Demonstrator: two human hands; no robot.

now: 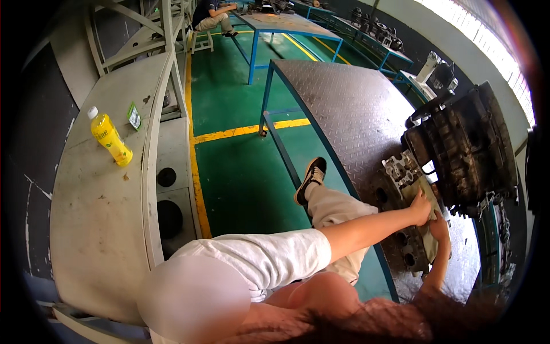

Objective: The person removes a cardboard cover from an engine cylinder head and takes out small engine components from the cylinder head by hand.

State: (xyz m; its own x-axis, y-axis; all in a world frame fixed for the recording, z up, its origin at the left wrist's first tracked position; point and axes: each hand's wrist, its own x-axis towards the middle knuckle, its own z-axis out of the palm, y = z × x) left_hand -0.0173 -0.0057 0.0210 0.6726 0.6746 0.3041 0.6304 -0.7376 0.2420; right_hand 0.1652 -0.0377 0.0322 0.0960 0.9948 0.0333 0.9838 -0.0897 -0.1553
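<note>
Engine part (395,186) first: where do we have it?

We have it lying on the bench with the patterned metal top (344,97), toward the right of our view. It is a long metal block with round openings along the side nearest us.

And what covers it?

A tan sheet (419,187), perhaps cloth, lies along its upper face. Our hands are both on that.

Together or apart?

Close together. Our left hand (421,209) rests on the sheet, its arm reaching across from a pale sleeve. Our right hand (440,227) is just beside it, nearer to us, with its forearm rising from below. Whether our fingers grip the sheet or only press on it, we cannot tell.

What stands around us?

Just to the right of the block we see a big, dark, grimy engine assembly (467,149). Well apart on our left, a pale worktop (103,212) bears a yellow bottle (113,139) with a white cap, upright, and a small green packet (134,116) near it.

Anyone else about?

At the far end, a person (212,14) sits on a low stool (202,42) beside another blue-legged table (281,23).
</note>
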